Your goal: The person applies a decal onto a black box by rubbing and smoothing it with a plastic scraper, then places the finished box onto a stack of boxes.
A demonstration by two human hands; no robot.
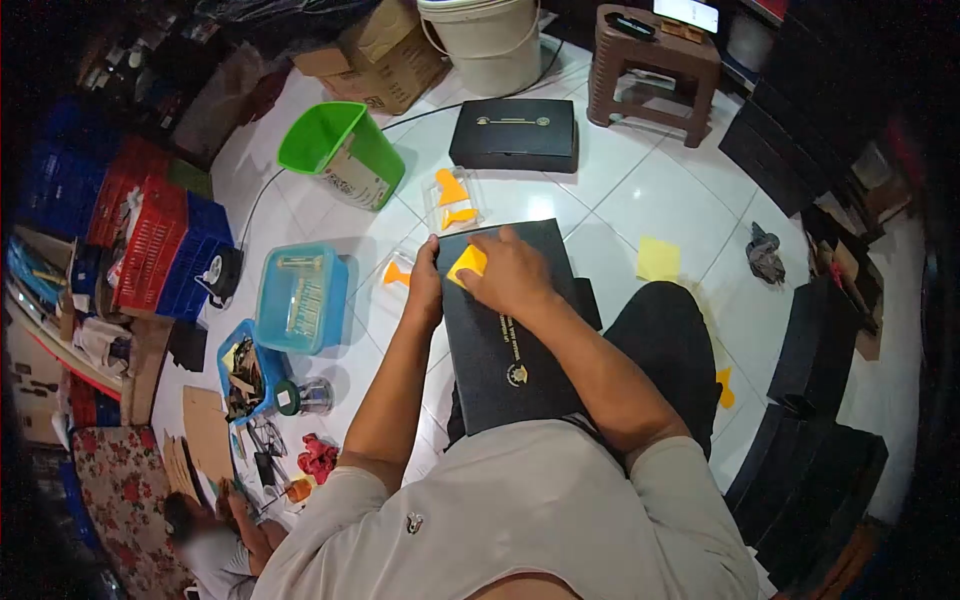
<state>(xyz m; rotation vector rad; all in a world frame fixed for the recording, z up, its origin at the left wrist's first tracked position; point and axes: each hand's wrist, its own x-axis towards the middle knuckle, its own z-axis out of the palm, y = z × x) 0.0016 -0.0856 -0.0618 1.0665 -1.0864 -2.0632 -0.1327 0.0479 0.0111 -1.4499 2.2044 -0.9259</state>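
Note:
A black box (490, 345) with gold lettering and a round gold emblem lies across my lap. My left hand (426, 285) is wrapped round its left edge near the far corner. On the box's far part, my right hand (508, 275) presses a small yellow piece (467, 265) against the lid, with the fingers bent over it. Just beyond the box, orange pieces (453, 198) lie in a clear plastic tray on the tiles. Another orange piece (397, 272) is left of my left hand.
A second black box (514, 135), a green bin (340, 155), a white bucket (487, 45) and a brown stool (655, 70) stand ahead. Blue containers (300, 298) are at left, black boxes (810, 470) at right. Another person (220, 545) is at lower left. A yellow sheet (658, 259) lies right.

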